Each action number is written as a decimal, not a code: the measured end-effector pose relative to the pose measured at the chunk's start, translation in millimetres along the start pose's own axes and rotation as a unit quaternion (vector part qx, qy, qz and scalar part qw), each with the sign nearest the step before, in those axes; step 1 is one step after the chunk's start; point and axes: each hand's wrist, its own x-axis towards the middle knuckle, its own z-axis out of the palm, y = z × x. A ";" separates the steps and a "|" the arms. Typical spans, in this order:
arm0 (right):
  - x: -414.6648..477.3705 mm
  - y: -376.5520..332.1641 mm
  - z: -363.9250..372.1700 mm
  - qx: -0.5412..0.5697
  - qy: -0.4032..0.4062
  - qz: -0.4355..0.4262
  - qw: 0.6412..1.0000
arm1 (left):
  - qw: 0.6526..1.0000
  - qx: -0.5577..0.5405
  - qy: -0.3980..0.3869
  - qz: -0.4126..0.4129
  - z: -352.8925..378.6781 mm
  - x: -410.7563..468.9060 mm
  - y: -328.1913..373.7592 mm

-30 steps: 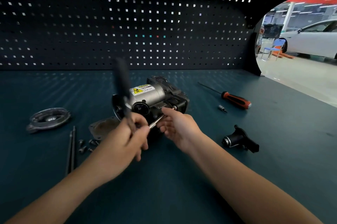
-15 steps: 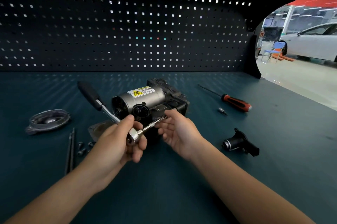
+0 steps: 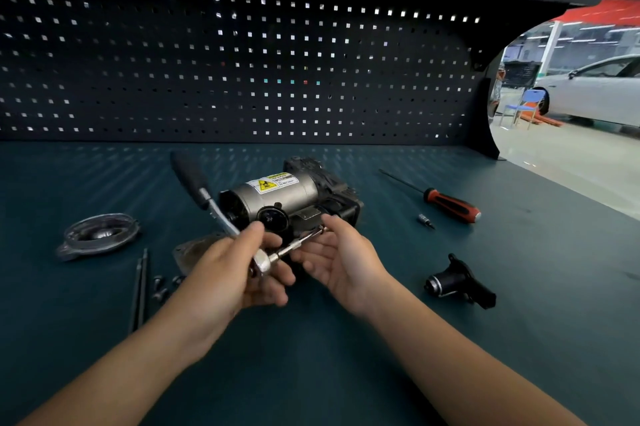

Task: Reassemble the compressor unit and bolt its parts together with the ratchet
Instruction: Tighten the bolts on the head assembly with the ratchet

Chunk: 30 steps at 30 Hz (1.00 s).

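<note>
Your left hand (image 3: 235, 276) grips the ratchet (image 3: 223, 217) head (handle tilted up-left); your right hand (image 3: 343, 259) loosely pinches its extension bar (image 3: 298, 245) at the compressor (image 3: 277, 197).

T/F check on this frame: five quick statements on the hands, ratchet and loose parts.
1. The left hand grips the ratchet near its head. True.
2. The screwdriver lies left of the compressor. False: it lies to its right.
3. The round cover is bolted onto the compressor. False: it lies apart on the bench, to the left.
4. The right hand holds the black fitting. False: the fitting lies on the bench; that hand is at the ratchet's extension.
5. A yellow warning label shows on the compressor. True.
</note>
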 end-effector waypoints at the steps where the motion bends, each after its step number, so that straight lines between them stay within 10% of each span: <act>1: -0.9 -1.1 0.3 0.006 -0.007 0.004 1.000 | 0.998 -0.054 0.005 -0.029 0.3 0.5 1.6; 7: -1.9 0.2 3.9 -0.013 0.002 -0.018 1.000 | 0.978 0.172 -0.035 0.110 -11.2 0.5 -1.1; 8: -1.5 1.1 4.6 -0.018 0.007 -0.026 0.999 | 0.926 0.304 -0.041 0.220 -15.2 2.2 -2.7; 11: -2.3 2.4 5.6 -0.024 0.010 -0.037 0.999 | 0.625 0.655 -0.056 0.422 -29.4 5.9 -2.4; 12: -2.3 2.7 5.0 -0.031 0.005 -0.035 0.999 | 0.584 0.673 -0.052 0.452 -30.6 5.9 -5.5; 13: -2.3 2.7 4.3 -0.036 -0.001 -0.032 0.999 | 0.614 0.659 -0.058 0.431 -27.4 2.7 -6.8; 16: -1.9 1.4 1.6 -0.042 -0.013 -0.019 0.999 | 0.880 0.385 -0.033 0.275 -11.5 -5.1 -10.9; 18: -2.5 0.1 1.7 -0.033 -0.030 -0.008 0.999 | 0.984 0.138 -0.016 0.116 -2.5 -2.9 -8.7; 24: -1.9 -1.3 3.2 0.006 -0.072 -0.016 0.997 | 0.981 -0.179 0.012 -0.071 -6.8 0.9 1.0; 28: -1.3 1.3 7.2 -0.009 -0.049 -0.030 0.998 | 0.999 0.033 -0.007 0.030 -14.2 3.7 -0.9; 30: -1.3 1.6 8.2 -0.007 -0.038 -0.031 0.999 | 0.921 0.315 -0.016 0.228 -20.1 5.5 -3.6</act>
